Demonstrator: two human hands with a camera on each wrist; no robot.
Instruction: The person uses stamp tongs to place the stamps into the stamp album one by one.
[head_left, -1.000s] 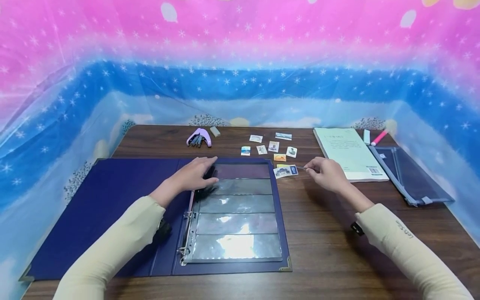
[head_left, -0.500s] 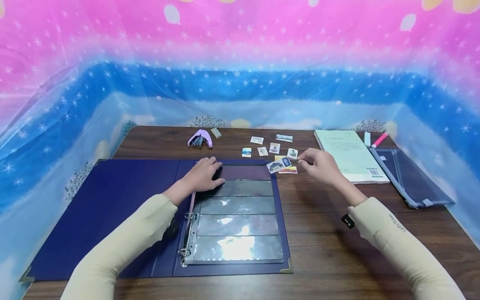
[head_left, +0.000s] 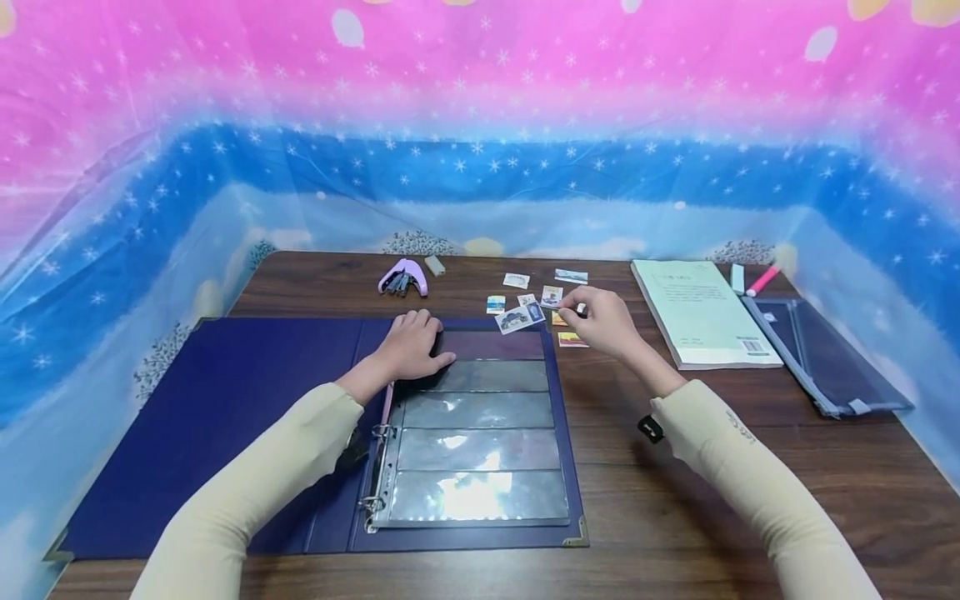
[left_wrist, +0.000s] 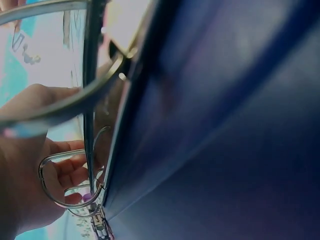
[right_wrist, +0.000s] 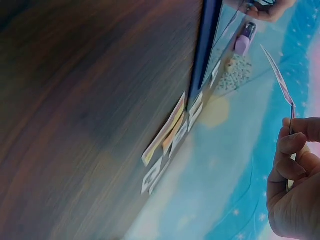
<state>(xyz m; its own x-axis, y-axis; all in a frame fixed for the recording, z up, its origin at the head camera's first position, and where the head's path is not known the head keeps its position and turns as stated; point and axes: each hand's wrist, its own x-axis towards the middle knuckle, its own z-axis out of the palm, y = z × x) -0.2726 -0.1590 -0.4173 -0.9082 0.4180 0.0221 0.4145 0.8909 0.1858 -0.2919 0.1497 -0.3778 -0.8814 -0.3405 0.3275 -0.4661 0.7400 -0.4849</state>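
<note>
R hand (head_left: 606, 323) pinches slim metal tweezers (right_wrist: 292, 114) btwn thumb & fingers; tips grip the long pic stamp (head_left: 517, 318) at one end. Stamp's up off the table (head_left: 675, 467), slightly tilted, near the top R corner of the navy ring binder (head_left: 225, 417). L hand (head_left: 408, 346) rests on the upper L part of the clear pocket page (head_left: 480, 410), fingers loosely bent, thumb out to the side, nothing gripped. Page has 5 pockets stacked top to bottom, bright glare on the lowest, & sits on metal rings (head_left: 382, 431). Other small stamps lie loose just past the binder, incl. a red/yellow one (head_left: 572, 339) below R hand & a blue/white one (head_left: 496, 305) farther L. Pale green book (head_left: 701, 312) is R of the stamps, w/ dark zip pouch (head_left: 832, 358) beside it & pink pen (head_left: 763, 281) behind. Lilac stapler-like item (head_left: 402, 277) & small pale block (head_left: 434, 266) sit at the back, beyond the binder.
</note>
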